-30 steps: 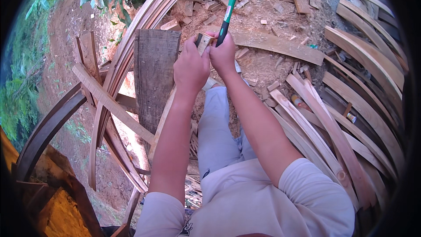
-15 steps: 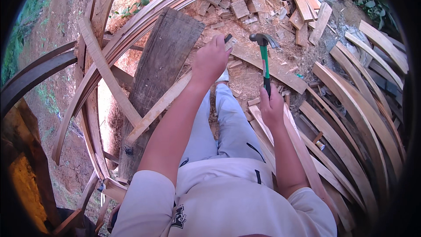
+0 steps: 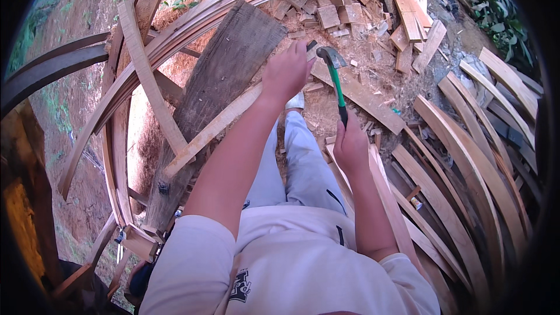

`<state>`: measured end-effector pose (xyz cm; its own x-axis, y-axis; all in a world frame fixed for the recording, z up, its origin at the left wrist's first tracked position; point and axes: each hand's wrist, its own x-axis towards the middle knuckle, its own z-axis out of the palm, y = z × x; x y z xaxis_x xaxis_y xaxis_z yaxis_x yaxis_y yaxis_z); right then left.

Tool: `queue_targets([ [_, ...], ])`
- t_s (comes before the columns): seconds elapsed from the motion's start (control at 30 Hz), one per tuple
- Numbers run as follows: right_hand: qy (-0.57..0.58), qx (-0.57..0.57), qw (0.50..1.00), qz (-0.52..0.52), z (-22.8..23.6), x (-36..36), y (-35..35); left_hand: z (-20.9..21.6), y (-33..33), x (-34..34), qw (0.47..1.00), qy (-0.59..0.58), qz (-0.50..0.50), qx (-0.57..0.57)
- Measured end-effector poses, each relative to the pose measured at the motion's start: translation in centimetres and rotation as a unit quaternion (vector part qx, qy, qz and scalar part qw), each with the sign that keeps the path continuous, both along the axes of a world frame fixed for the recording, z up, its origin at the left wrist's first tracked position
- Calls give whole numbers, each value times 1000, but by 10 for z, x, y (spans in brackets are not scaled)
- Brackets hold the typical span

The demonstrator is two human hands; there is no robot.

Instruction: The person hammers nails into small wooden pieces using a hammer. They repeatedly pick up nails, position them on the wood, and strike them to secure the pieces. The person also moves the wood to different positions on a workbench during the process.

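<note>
Claw hammer (image 3: 336,84) has swung in leftward over the last half second; its head now sits just beside the small dark-ended block (image 3: 312,45), seemingly within striking range. Right hand (image 3: 353,143) wraps the lower handle. Left hand (image 3: 287,74) grips the block, tip protruding past the fingers. Contact: cannot tell.

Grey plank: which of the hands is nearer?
Left. The left hand is just right of the grey plank in the picture; the right hand is farther right and lower, gripping the hammer.
</note>
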<state>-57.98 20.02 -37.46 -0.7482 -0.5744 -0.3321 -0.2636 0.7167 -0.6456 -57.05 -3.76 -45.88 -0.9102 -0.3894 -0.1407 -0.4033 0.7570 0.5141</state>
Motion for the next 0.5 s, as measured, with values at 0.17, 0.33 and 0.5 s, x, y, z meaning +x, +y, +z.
queue_targets([
  [0.17,38,-35,998,-34,20,9,-4,3,5,0,1000,-27,7,14],
  [0.33,8,39,999,22,5,0,-8,3,8,-3,999,-33,-5,18],
  [0.5,75,-78,993,-48,32,12,-6,0,11,-10,999,-33,-1,3],
])
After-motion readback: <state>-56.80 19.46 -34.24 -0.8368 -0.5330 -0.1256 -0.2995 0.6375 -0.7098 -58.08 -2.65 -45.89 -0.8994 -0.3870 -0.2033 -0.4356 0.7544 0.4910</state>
